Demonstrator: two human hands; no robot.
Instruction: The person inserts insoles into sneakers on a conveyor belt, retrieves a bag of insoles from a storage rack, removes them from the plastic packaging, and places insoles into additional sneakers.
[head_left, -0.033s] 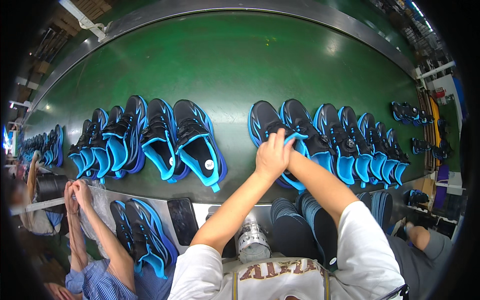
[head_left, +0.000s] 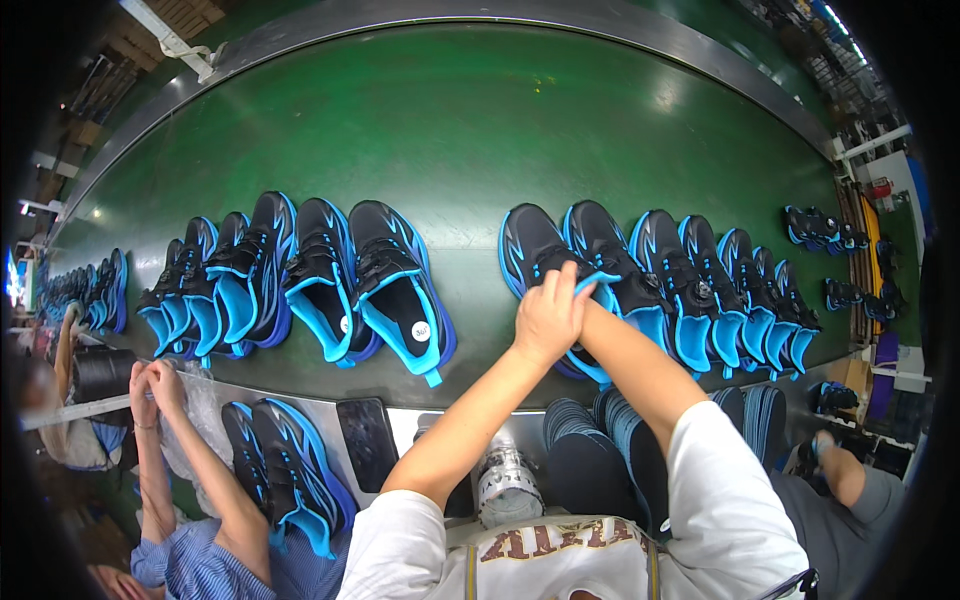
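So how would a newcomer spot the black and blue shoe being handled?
On the green tabletop, find the right-hand row of black shoes with blue trim. The handled shoe, black with blue lining, is at its left end. Only it has the person's bare left hand and right hand at its opening.

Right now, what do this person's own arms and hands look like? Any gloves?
No gloves or bracelets show. The left sleeve and right sleeve are short, loose and white. Below them, the left forearm and right forearm are bare. The fingers that show have no rings that I can see.
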